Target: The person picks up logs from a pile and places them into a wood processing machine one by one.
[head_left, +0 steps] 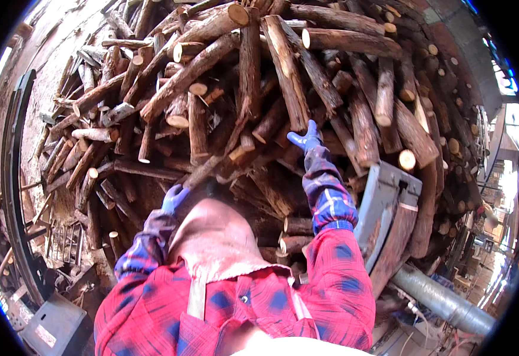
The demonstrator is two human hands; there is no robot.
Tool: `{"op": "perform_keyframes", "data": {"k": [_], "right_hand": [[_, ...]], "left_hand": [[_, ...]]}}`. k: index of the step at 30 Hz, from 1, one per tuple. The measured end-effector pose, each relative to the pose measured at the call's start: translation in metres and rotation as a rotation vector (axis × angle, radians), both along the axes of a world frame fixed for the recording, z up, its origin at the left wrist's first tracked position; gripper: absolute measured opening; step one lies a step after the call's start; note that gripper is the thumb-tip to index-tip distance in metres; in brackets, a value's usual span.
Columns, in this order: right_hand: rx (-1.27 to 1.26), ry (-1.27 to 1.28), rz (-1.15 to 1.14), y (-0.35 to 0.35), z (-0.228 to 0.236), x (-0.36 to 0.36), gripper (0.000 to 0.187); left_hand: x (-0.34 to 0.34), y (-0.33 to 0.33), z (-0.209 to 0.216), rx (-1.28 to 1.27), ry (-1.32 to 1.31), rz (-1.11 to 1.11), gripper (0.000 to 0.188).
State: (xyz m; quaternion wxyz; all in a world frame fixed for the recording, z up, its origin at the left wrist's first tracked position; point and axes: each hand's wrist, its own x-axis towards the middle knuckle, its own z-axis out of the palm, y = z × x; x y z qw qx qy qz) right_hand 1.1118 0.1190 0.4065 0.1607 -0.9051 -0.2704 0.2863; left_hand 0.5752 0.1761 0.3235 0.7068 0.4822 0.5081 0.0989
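Both of my hands wear blue-purple gloves and reach forward to a large heap of cut logs. My left hand (175, 198) is closed at the near end of a slim log (203, 171) that slants up to the right into the heap; part of its fingers is hidden. My right hand (307, 140) is open, thumb and fingers spread, at the lower end of a long, thick bark-covered log (285, 71) leaning down from the top of the heap. Whether the right hand touches that log, I cannot tell. Checked sleeves and a pink apron cover my arms and front.
A grey metal block (384, 204) with a wooden piece beside it stands right of my arm. Behind it runs a thick metal pipe (446, 299). At the left are a tall dark metal rail (15, 178) and a grey box (57, 326). Logs (390, 136) point in many directions.
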Motion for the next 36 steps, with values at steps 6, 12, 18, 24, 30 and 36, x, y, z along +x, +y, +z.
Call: {"op": "perform_keyframes", "data": {"k": [6,12,18,24,30,36], "right_hand": [[-0.068,-0.168,0.035,0.114,-0.05,0.037,0.137],[-0.115,-0.235,0.066,0.128,-0.065,0.056,0.129],[0.499,0.854,-0.226,-0.002,-0.079,-0.061,0.081],[0.585,1.001,-0.443,-0.131,-0.029,-0.207,0.07],[0.299,0.497,-0.261,-0.246,-0.009,-0.243,0.116],[0.627,1.135,-0.478,-0.328,0.096,-0.251,0.059]], "left_hand": [[-0.132,0.017,-0.072,-0.151,0.343,0.168,0.038],[-0.074,0.048,-0.069,0.168,0.565,-0.012,0.051],[0.141,0.106,-0.009,0.11,0.003,-0.052,0.058],[0.262,0.027,0.083,-0.348,-0.231,-0.115,0.055],[0.265,-0.111,0.017,-0.059,-0.252,0.047,0.047],[0.25,-0.198,0.107,-0.29,-0.48,-0.009,0.035]]}}
